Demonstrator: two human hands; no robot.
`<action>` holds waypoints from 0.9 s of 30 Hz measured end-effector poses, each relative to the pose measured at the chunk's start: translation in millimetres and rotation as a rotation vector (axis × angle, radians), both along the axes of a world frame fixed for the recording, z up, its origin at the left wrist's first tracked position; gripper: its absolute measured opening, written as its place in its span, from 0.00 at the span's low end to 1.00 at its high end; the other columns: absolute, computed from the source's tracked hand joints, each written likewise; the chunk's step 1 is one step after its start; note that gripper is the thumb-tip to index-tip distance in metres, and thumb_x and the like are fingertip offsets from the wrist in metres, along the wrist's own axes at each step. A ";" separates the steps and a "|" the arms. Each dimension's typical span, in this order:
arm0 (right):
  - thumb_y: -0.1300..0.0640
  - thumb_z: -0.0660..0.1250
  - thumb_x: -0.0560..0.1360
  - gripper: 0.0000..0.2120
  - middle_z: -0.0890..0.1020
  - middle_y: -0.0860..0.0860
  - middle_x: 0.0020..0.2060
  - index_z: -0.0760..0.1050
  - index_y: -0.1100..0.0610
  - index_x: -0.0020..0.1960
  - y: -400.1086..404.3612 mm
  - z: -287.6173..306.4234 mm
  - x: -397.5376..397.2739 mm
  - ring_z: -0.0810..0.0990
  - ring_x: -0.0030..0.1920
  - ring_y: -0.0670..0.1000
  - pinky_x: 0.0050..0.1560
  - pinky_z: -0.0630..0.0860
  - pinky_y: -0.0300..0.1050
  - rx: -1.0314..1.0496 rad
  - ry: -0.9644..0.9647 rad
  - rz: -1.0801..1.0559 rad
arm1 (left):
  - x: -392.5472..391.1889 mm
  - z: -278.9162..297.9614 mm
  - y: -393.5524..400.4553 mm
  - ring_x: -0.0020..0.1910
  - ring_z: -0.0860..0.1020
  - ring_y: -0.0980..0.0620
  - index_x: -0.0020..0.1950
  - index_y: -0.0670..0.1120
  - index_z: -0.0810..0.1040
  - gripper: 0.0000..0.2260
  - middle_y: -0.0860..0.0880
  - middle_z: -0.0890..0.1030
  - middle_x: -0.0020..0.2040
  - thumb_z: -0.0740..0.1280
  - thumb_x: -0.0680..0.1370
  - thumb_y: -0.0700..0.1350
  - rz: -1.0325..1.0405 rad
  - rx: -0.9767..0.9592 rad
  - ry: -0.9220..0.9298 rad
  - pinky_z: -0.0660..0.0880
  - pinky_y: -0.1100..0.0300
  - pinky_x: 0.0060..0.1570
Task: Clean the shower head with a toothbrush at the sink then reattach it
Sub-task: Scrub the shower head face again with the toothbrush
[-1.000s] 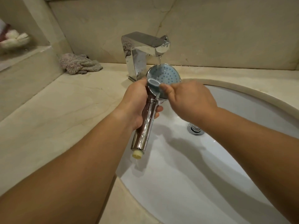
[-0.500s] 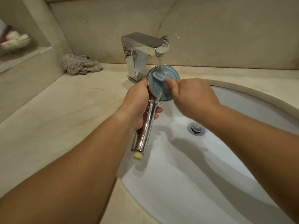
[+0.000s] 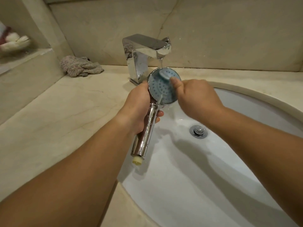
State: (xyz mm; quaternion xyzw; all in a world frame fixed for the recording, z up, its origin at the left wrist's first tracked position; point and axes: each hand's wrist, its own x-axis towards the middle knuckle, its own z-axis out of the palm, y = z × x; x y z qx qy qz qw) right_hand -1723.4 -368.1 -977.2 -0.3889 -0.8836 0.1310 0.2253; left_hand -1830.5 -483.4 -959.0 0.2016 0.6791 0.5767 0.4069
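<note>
My left hand (image 3: 136, 106) grips the chrome handle of the shower head (image 3: 161, 89), whose round blue face is turned up toward me under the running chrome faucet (image 3: 144, 51). My right hand (image 3: 196, 97) holds a pale blue toothbrush (image 3: 164, 74), its head pressed on the upper part of the blue face where the water stream lands. Most of the brush's handle is hidden inside my fist. The handle's cream threaded end (image 3: 137, 160) points down over the white sink (image 3: 188, 177).
A grey crumpled cloth (image 3: 80, 66) lies on the beige stone counter (image 3: 57, 115) left of the faucet. The chrome drain plug (image 3: 198, 131) sits in the basin below my right hand. A ledge at far left carries blurred white and red items (image 3: 13, 41).
The toothbrush head has slid from the lower left of the blue face up to its top edge, under the water stream. My right hand rose with it; my left hand stayed put.
</note>
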 end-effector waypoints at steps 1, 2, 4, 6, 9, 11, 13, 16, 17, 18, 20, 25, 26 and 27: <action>0.34 0.42 0.81 0.33 0.76 0.54 0.30 0.74 0.54 0.37 -3.1 -2.4 -0.8 0.74 0.33 0.54 0.34 0.70 0.47 0.005 -0.003 0.018 | 0.3 0.2 0.1 0.37 0.80 0.43 0.51 0.45 0.83 0.20 0.43 0.83 0.40 0.57 0.83 0.57 -0.004 0.006 -0.015 0.75 0.54 0.36; 0.34 0.42 0.81 0.33 0.76 0.53 0.30 0.75 0.54 0.37 -2.4 -1.5 -1.0 0.75 0.34 0.55 0.35 0.71 0.47 0.000 0.014 0.014 | 0.9 1.0 0.0 0.35 0.79 0.44 0.49 0.45 0.83 0.21 0.42 0.82 0.38 0.57 0.83 0.57 -0.009 0.015 -0.034 0.75 0.55 0.35; 0.34 0.43 0.81 0.33 0.76 0.52 0.30 0.75 0.55 0.37 0.7 5.8 0.8 0.76 0.35 0.56 0.34 0.69 0.47 -0.024 0.057 -0.024 | 0.6 2.1 -1.1 0.32 0.78 0.44 0.48 0.43 0.83 0.21 0.41 0.81 0.37 0.57 0.84 0.56 -0.009 0.037 -0.068 0.73 0.56 0.34; 0.34 0.42 0.81 0.33 0.76 0.52 0.30 0.78 0.53 0.41 -4.4 5.0 3.7 0.77 0.35 0.54 0.32 0.68 0.45 -0.008 0.022 0.011 | -1.9 1.4 -2.4 0.31 0.78 0.45 0.51 0.42 0.83 0.22 0.40 0.81 0.38 0.55 0.84 0.56 -0.011 0.059 -0.087 0.73 0.56 0.33; 0.34 0.41 0.80 0.31 0.76 0.52 0.30 0.80 0.48 0.48 -15.0 -0.8 4.7 0.75 0.33 0.51 0.30 0.67 0.43 0.019 -0.065 0.068 | -3.0 2.4 -2.5 0.30 0.77 0.46 0.51 0.42 0.84 0.23 0.41 0.81 0.38 0.56 0.84 0.56 -0.018 0.083 -0.101 0.72 0.56 0.33; 0.34 0.42 0.81 0.32 0.75 0.51 0.30 0.78 0.52 0.43 -8.2 6.7 5.7 0.74 0.33 0.52 0.29 0.63 0.43 0.010 -0.018 0.011 | -2.5 2.6 -2.2 0.31 0.77 0.45 0.50 0.41 0.83 0.23 0.40 0.81 0.38 0.56 0.84 0.57 -0.014 0.079 -0.097 0.73 0.56 0.33; 0.33 0.41 0.80 0.33 0.75 0.52 0.29 0.77 0.53 0.42 -7.3 7.9 8.0 0.75 0.33 0.53 0.29 0.64 0.43 0.039 -0.017 0.003 | -3.6 1.7 -2.6 0.31 0.77 0.45 0.50 0.41 0.83 0.23 0.40 0.81 0.38 0.55 0.84 0.57 -0.018 0.076 -0.098 0.73 0.56 0.33; 0.32 0.39 0.79 0.33 0.75 0.51 0.29 0.75 0.50 0.40 -16.0 -3.4 7.4 0.73 0.30 0.50 0.29 0.64 0.42 0.065 -0.110 0.076 | -5.1 1.3 -2.8 0.31 0.76 0.46 0.52 0.40 0.84 0.24 0.40 0.80 0.39 0.56 0.84 0.56 -0.037 0.094 -0.118 0.71 0.56 0.33; 0.33 0.41 0.80 0.32 0.74 0.51 0.29 0.75 0.50 0.39 -13.9 -2.3 7.0 0.72 0.30 0.49 0.29 0.63 0.43 0.051 -0.094 0.053 | -5.1 1.5 -2.5 0.31 0.76 0.46 0.52 0.40 0.84 0.24 0.40 0.80 0.39 0.56 0.84 0.57 -0.037 0.097 -0.119 0.71 0.56 0.33; 0.34 0.42 0.80 0.32 0.74 0.51 0.29 0.76 0.51 0.40 -10.1 1.0 6.9 0.71 0.30 0.49 0.29 0.62 0.43 0.022 -0.064 0.015 | -5.5 1.2 -2.5 0.30 0.76 0.46 0.52 0.40 0.83 0.24 0.40 0.80 0.39 0.56 0.84 0.57 -0.033 0.098 -0.117 0.72 0.56 0.33; 0.34 0.42 0.81 0.33 0.74 0.51 0.29 0.78 0.53 0.43 -6.6 4.3 8.2 0.70 0.30 0.50 0.28 0.62 0.43 0.024 -0.045 -0.017 | -6.8 0.3 -2.6 0.30 0.76 0.46 0.52 0.40 0.83 0.23 0.40 0.79 0.39 0.55 0.84 0.56 -0.023 0.094 -0.115 0.72 0.56 0.33; 0.34 0.41 0.80 0.31 0.75 0.52 0.28 0.72 0.53 0.38 -8.5 -6.8 6.6 0.75 0.31 0.53 0.29 0.67 0.43 0.053 -0.048 0.049 | -9.4 -1.1 -2.0 0.32 0.77 0.46 0.58 0.39 0.83 0.26 0.39 0.80 0.42 0.53 0.84 0.57 -0.028 0.100 -0.139 0.73 0.55 0.34; 0.34 0.42 0.81 0.31 0.75 0.52 0.28 0.72 0.53 0.36 -4.4 -2.6 7.6 0.75 0.31 0.54 0.29 0.66 0.44 0.028 -0.011 0.015 | -10.1 -1.7 -2.0 0.32 0.77 0.46 0.58 0.39 0.83 0.26 0.38 0.80 0.43 0.53 0.84 0.56 -0.020 0.099 -0.142 0.73 0.55 0.34; 0.35 0.43 0.82 0.32 0.75 0.52 0.27 0.72 0.54 0.36 -3.1 -0.2 9.0 0.74 0.31 0.54 0.29 0.66 0.44 0.020 0.003 0.005 | -11.0 -2.3 -1.9 0.32 0.77 0.46 0.58 0.39 0.83 0.25 0.38 0.80 0.44 0.53 0.84 0.56 -0.015 0.099 -0.146 0.74 0.55 0.34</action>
